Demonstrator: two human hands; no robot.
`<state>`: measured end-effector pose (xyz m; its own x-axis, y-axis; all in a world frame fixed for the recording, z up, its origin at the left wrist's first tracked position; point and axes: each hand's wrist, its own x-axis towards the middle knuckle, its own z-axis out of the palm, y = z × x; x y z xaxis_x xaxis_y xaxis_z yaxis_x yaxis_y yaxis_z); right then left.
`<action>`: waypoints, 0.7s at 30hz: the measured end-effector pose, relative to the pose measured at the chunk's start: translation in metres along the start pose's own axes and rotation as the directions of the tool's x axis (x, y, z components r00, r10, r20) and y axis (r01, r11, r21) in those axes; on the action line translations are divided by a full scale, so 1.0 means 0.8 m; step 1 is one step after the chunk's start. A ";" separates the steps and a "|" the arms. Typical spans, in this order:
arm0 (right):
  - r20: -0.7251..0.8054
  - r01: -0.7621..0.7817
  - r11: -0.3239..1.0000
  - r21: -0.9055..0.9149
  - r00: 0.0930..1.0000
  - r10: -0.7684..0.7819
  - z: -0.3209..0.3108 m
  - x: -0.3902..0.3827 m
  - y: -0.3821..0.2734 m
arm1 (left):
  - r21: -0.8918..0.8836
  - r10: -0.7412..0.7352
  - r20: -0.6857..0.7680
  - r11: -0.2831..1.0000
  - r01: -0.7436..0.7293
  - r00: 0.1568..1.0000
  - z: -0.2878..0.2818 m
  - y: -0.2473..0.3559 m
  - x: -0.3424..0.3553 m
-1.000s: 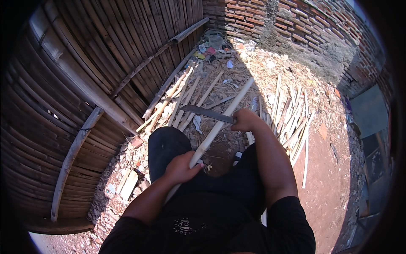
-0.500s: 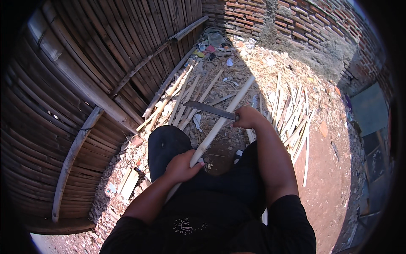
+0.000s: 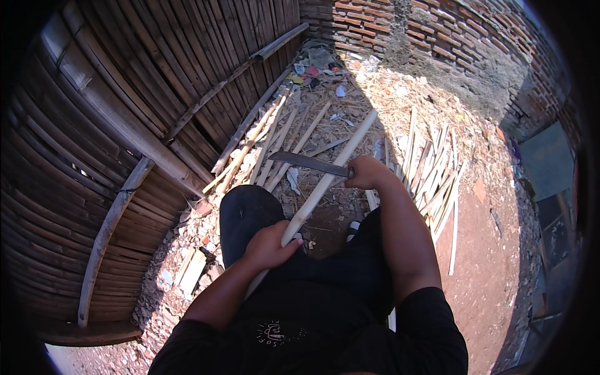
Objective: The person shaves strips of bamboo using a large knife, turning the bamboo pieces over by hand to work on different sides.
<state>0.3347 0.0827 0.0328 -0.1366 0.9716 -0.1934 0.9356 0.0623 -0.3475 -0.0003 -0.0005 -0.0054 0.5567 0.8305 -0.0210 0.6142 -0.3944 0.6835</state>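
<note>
A long pale bamboo strip [image 3: 326, 182] runs slantwise from my lap up to the ground ahead. My left hand [image 3: 272, 245] is closed around its near part, thumb along the right side. In my right hand [image 3: 369, 173] is the handle of a machete [image 3: 306, 162], gripped in closed fingers. The dark blade points left and crosses over the strip, touching it or very close. The strip's lowest end passes under my left forearm and is partly hidden.
Several split bamboo strips [image 3: 431, 178] lie piled at the right, with more strips [image 3: 278, 140] beside the bamboo wall [image 3: 181, 62] at the left. Straw, rubble and litter cover the ground toward the brick wall [image 3: 450, 37]. Short wood pieces [image 3: 192, 273] rest at lower left.
The machete's tip has shifted very slightly left and down. Both hands keep their grips, and the bamboo strip stays almost in place.
</note>
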 end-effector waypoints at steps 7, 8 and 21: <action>0.030 0.018 0.999 0.028 0.999 -0.019 0.007 0.006 0.007 | 0.006 -0.018 0.032 1.000 0.018 0.999 -0.001 -0.001 0.002; 0.064 0.032 0.998 0.051 0.997 -0.035 0.006 0.003 -0.002 | 0.002 -0.016 0.028 1.000 0.016 0.999 -0.001 -0.001 0.002; -0.058 -0.005 1.000 -0.007 0.998 0.005 0.011 0.008 0.023 | -0.002 -0.009 0.019 1.000 0.009 1.000 0.001 -0.001 0.002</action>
<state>0.3480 0.0882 0.0168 -0.1131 0.9835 -0.1411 0.9386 0.0591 -0.3400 0.0004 0.0008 -0.0067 0.5617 0.8263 -0.0408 0.6180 -0.3863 0.6848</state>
